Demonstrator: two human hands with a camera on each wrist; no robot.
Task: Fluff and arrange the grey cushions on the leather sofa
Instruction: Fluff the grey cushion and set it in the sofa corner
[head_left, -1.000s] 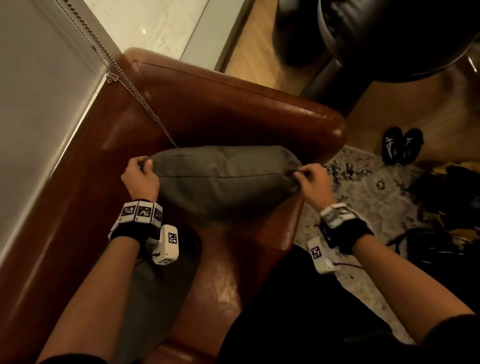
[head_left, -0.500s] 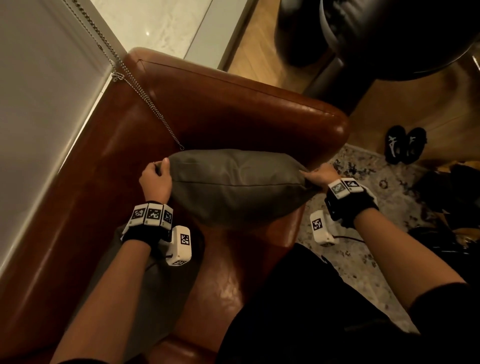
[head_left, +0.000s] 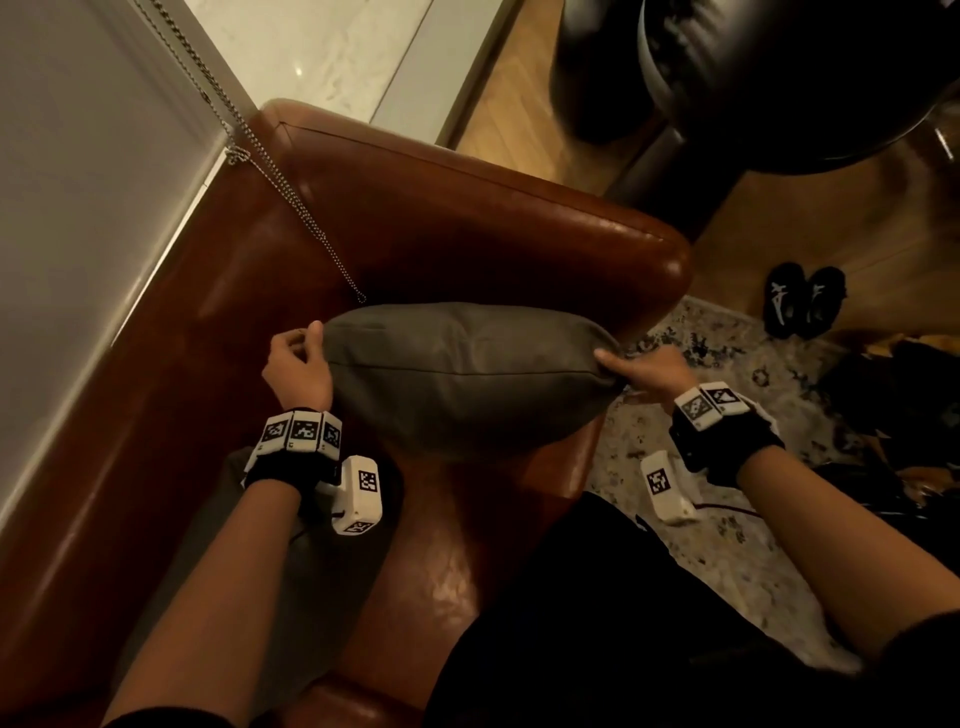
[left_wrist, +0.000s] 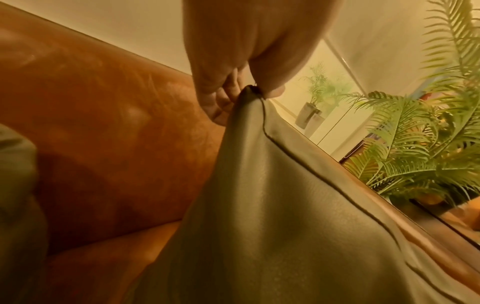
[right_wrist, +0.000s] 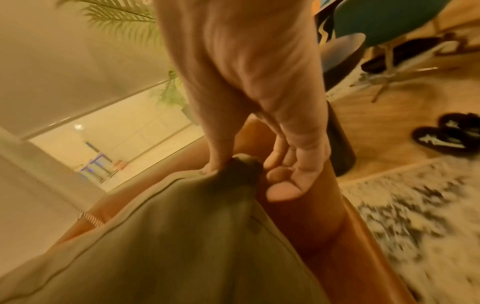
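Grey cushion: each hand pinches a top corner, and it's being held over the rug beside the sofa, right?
Not over the rug. The head view shows the grey cushion over the sofa seat, against the armrest. The left hand and right hand each pinch a top corner.

Dim warm light, motion-blurred wrist views, wide-angle edge distortion.

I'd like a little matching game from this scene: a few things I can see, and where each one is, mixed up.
Things:
1. cushion
2. shoes
3. bead chain
4. rug

Places:
a. hanging down over the sofa back
b. on the wooden floor, past the rug
c. on the floor right of the sofa
d. pinched at its corners by left hand and right hand

Pairs: 1-d, 2-b, 3-a, 4-c
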